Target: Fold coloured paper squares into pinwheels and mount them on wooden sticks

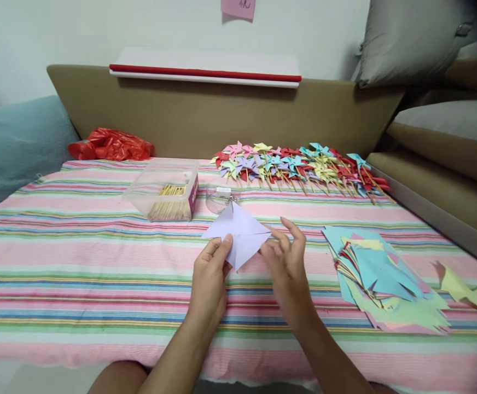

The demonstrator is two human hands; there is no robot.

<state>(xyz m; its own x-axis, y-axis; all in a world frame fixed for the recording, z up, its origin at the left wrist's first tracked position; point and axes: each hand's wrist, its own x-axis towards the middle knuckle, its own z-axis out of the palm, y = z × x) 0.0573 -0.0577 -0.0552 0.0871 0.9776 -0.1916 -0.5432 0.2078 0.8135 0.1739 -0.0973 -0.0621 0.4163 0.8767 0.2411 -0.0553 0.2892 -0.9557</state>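
My left hand [211, 268] pinches a lavender paper pinwheel blank [242, 227], thumb on top near its centre and fingers underneath. The square is slit from its corners toward the middle and is held corner-up above the cloth. At its right corner is my right hand [285, 262], its fingers apart and curved, with fingertips touching or very close to the paper's tip. Just behind the paper, a small clear round container [217, 200] holds small metallic pieces and a white block; the paper hides part of it.
A clear plastic box [140, 191] of wooden sticks stands behind left. Finished paper pinwheels [291, 164] lie in rows at the back right. Cut coloured papers [386, 273] are piled at right, beside a loose yellow piece [468, 293]. A red plastic bag [115, 145] lies far left.
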